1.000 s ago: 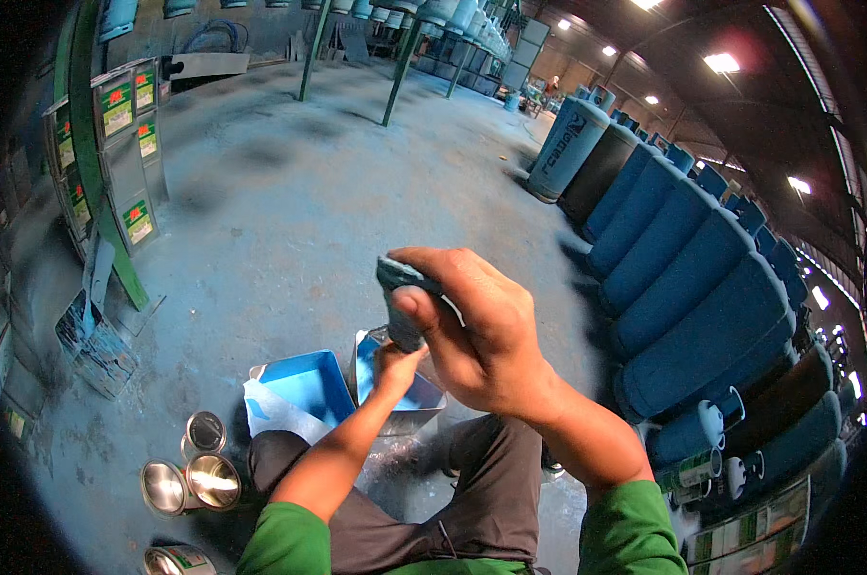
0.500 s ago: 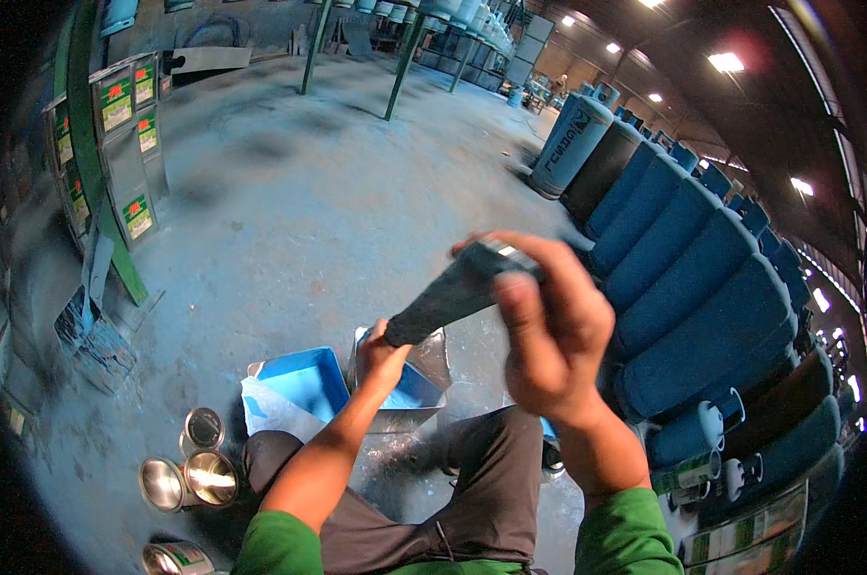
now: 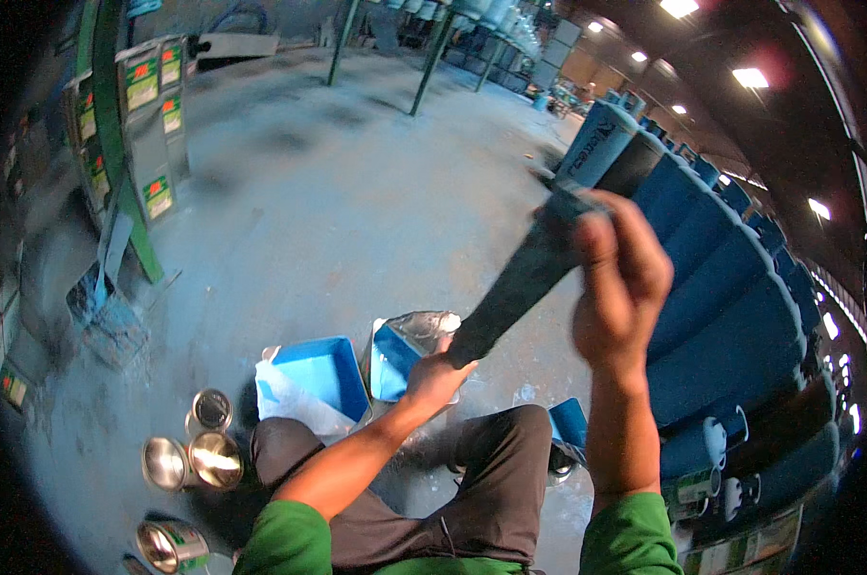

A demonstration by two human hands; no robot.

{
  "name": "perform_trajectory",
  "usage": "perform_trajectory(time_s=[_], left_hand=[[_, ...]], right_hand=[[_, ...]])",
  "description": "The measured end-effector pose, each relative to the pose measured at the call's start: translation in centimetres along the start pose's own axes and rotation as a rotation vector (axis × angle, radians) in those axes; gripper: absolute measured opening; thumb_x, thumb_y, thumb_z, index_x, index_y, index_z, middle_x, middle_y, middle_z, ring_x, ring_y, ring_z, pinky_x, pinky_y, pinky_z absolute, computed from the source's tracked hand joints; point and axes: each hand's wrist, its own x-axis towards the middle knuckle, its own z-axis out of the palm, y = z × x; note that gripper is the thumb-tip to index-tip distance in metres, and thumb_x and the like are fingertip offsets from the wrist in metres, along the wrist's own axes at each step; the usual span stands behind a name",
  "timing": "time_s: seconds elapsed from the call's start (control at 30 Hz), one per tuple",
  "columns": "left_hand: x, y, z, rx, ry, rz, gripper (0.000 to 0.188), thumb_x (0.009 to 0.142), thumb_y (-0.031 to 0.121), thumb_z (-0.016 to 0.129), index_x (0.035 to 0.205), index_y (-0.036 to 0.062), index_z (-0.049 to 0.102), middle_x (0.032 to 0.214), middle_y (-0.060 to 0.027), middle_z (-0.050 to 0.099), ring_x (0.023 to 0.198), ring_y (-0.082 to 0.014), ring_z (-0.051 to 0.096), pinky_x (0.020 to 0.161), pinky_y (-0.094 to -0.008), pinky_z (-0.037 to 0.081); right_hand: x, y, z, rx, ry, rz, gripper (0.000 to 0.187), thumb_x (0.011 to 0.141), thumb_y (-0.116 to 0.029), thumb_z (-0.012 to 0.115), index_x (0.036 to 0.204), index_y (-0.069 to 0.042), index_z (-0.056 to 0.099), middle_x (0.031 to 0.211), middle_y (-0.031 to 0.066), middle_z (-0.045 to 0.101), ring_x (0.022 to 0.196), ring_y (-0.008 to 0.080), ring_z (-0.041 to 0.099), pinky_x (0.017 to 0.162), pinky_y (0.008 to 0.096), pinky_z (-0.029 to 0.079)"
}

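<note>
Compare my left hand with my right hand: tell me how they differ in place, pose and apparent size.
The left hand grips the dark strip at its lower end; the right hand holds its upper end.
The left hand's forearm slants; the right hand's is nearly upright.
The left hand looks smaller in the picture than the right hand.
Both are bare.

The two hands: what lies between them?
In the head view, a long dark strip slants between the left hand, at its lower end, and the right hand, at its upper end.
</note>
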Motion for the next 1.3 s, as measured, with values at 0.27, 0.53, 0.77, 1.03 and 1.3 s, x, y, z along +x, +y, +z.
perform_trajectory(time_s=[0.27,0.53,0.77,1.03,1.3], left_hand=[[3.0,-1.9,-3.2,0.001,0.246,0.006,0.040,0.087,0.043,0.068,0.103,0.0084,0.056,0.082,-0.0188,0.069,0.081,-0.0405,0.069,0.068,-0.0508,0.054],[3.3,-2.8,-0.3,-0.196,0.241,-0.083,0.040,0.083,0.038,0.073,0.104,0.0074,0.057,0.087,-0.0217,0.069,0.085,-0.0411,0.068,0.069,-0.0481,0.053],[0.9,-0.2,-0.8,-0.091,-0.100,-0.053,0.057,0.084,0.040,0.072,0.125,0.0038,0.053,0.094,-0.0240,0.069,0.089,-0.0414,0.068,0.074,-0.0468,0.054],[2.8,-0.9,-5.8,-0.018,0.130,-0.050,0.045,0.082,0.031,0.075,0.115,0.0043,0.059,0.095,-0.0223,0.070,0.091,-0.0416,0.067,0.079,-0.0462,0.053],[5.0,-2.6,-1.9,-0.112,0.285,0.002,0.055,0.076,0.024,0.083,0.118,-0.0019,0.058,0.108,-0.0229,0.071,0.103,-0.0353,0.068,0.087,-0.0423,0.053]], right_hand=[[-0.1,0.6,0.1,0.278,-0.019,0.034,0.036,0.104,-0.025,0.050,0.124,0.003,0.058,0.113,0.0195,0.067,0.108,0.0284,0.066,0.092,0.0369,0.054],[-2.0,-0.9,2.8,-0.011,-0.193,0.046,0.034,0.100,-0.027,0.060,0.113,0.004,0.064,0.095,0.0113,0.068,0.088,0.0160,0.064,0.078,0.0270,0.049],[1.3,0.0,0.5,0.059,0.047,0.057,0.028,0.101,-0.018,0.057,0.112,0.006,0.065,0.097,0.0069,0.069,0.089,0.0112,0.061,0.081,0.0233,0.047],[1.5,-2.6,1.4,0.244,0.010,-0.034,0.024,0.097,-0.017,0.065,0.109,0.004,0.067,0.086,0.0037,0.068,0.080,0.0075,0.060,0.069,0.0235,0.048],[2.3,-2.5,6.1,-0.210,-0.196,-0.136,0.021,0.094,-0.023,0.065,0.096,-0.002,0.063,0.070,0.0210,0.061,0.065,0.0360,0.065,0.058,0.0425,0.048]])
